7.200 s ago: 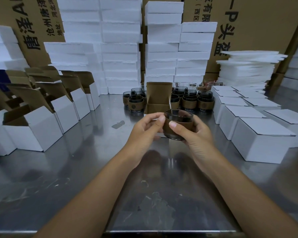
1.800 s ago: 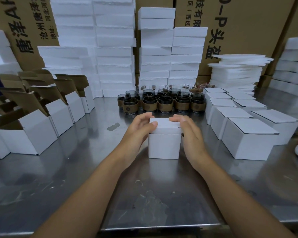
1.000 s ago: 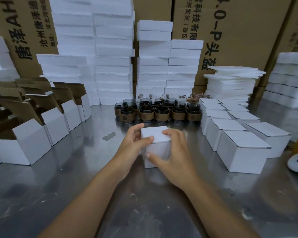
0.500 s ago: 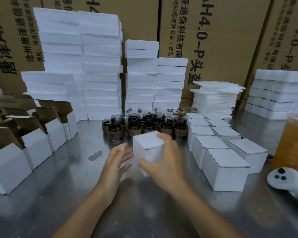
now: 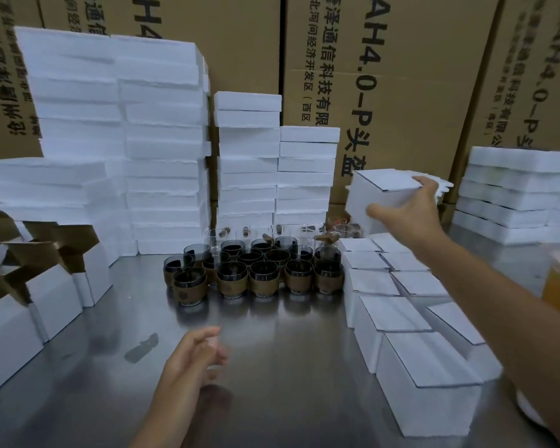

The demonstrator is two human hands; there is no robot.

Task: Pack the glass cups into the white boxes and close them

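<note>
Head: box [image 5: 379, 188] in right hand [image 5: 408, 212] ("AH4.0-P" cartons [image 5: 411, 76])

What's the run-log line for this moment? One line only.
phase: setting box aside | right hand: holds closed white box raised above rows of closed boxes | left hand: open, empty | glass cups: unpacked, grouped centre-back

I see the right hand [image 5: 408, 215] gripping a white box [image 5: 385, 185], lid shut, above the closed boxes [image 5: 392, 315]; the left hand [image 5: 191, 360] hangs relaxed over the table [image 5: 288, 334]

Two bare forearms end in bare hands: left hand [image 5: 191, 360] (blurred at the fingertips), right hand [image 5: 408, 211].
</note>
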